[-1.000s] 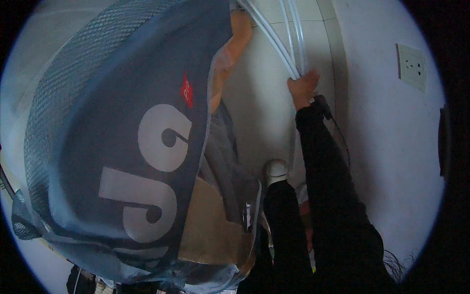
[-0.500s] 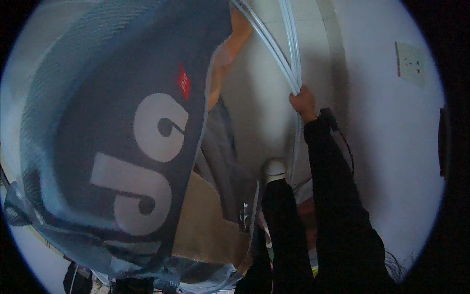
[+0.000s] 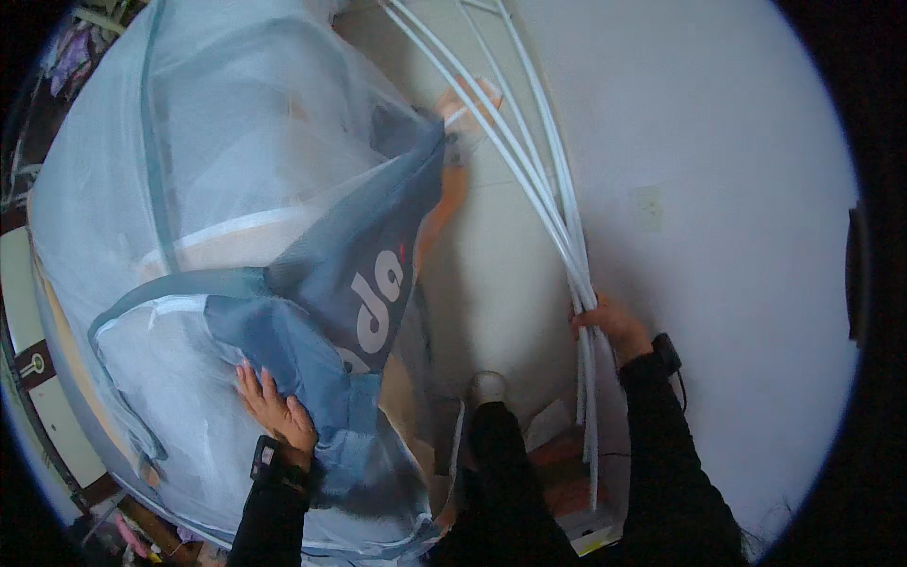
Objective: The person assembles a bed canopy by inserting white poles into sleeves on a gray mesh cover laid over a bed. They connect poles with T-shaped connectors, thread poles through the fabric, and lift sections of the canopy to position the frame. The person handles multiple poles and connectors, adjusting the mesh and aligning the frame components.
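Note:
A bundle of long, thin white poles (image 3: 529, 175) slants along the wall on the right. Near the bundle's lower part, my right hand (image 3: 616, 327) is closed around it, while the far ends fan apart. To the left bulges a mosquito net (image 3: 213, 180) of sheer white mesh, with blue-grey trim and a blue-grey lower panel (image 3: 326, 274) bearing big white lettering. My left hand (image 3: 282, 416) lies on the net with fingers spread, pressing where mesh meets the blue-grey cloth. Both wrists wear small black devices.
A pale floor strip (image 3: 472, 283) runs between the net and the white wall (image 3: 727, 236), which has a socket plate (image 3: 649, 208). My foot in a light shoe (image 3: 488, 386) stands there. A cluttered shelf (image 3: 71, 66) is at far left; boxes (image 3: 567, 472) sit by my leg.
My left hand has come into view onto the net. The large blue-grey panel has dropped away from close up, showing the mesh. My right hand and the poles now appear lower in view.

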The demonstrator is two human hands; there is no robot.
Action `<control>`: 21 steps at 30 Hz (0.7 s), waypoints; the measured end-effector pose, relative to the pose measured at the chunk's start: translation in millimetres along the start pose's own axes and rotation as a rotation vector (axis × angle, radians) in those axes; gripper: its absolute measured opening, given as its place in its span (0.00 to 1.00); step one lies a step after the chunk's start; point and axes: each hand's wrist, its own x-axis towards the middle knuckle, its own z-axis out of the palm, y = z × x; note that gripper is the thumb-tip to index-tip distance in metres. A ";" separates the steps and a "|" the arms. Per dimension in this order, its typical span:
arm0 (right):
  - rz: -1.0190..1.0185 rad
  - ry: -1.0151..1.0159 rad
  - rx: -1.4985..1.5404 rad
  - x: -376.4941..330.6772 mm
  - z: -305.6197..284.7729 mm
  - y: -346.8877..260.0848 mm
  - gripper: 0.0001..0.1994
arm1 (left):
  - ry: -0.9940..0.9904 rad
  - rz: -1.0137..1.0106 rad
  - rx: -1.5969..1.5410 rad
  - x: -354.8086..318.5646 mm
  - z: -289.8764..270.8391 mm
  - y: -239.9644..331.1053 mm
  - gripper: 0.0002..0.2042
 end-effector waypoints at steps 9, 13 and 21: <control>-0.016 -0.043 0.128 -175.6 35.0 -25.6 0.15 | -0.125 -0.059 0.138 12.2 -25.8 6.8 0.26; -0.126 -0.116 0.069 -228.7 40.7 -32.7 0.15 | -0.438 -0.152 0.091 29.9 -60.9 22.0 0.28; -0.193 -0.104 0.029 -375.1 75.6 -23.5 0.09 | -0.275 0.106 -0.192 -73.1 -150.3 119.6 0.19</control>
